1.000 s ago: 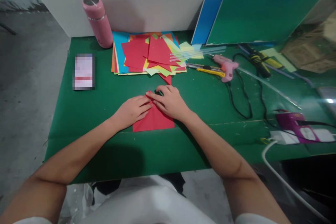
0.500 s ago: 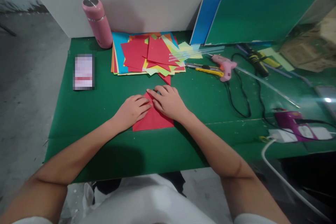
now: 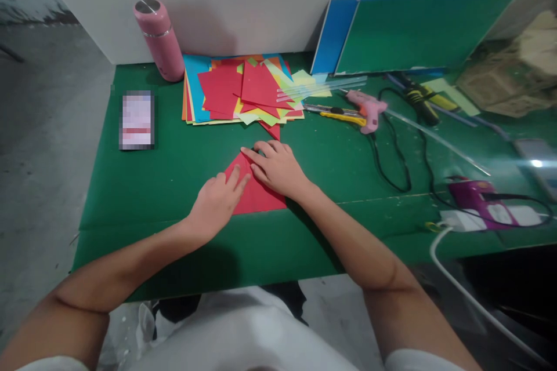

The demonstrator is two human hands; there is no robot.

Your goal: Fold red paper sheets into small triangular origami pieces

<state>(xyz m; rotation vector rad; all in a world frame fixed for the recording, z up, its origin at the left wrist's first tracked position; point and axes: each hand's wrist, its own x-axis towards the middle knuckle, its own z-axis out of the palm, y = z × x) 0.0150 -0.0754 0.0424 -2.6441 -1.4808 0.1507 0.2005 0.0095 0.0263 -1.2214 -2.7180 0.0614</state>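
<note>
A red sheet of paper [image 3: 257,200], folded to a triangle with its tip pointing away from me, lies on the green table before me. My left hand [image 3: 216,202] rests over its left side, with some fingers stretched out on the paper and others bent. On the upper right side of the same paper lies my right hand [image 3: 278,167], fingers spread and the index finger reaching to the tip. Just beyond the hands, a small red paper corner [image 3: 272,130] sticks out from under a pile of coloured paper [image 3: 220,93].
A pink bottle [image 3: 160,40] stands at the back left, behind a blurred-out flat object [image 3: 137,120]. To the right lie a yellow cutter [image 3: 343,118], a pink glue gun [image 3: 369,109] with its cord, clear glue sticks [image 3: 322,90] and a purple-and-white power strip [image 3: 483,206].
My left hand has shifted on the paper and turned, its fingers now more spread and pointing farther away from me. My right hand stays in nearly the same place on the paper.
</note>
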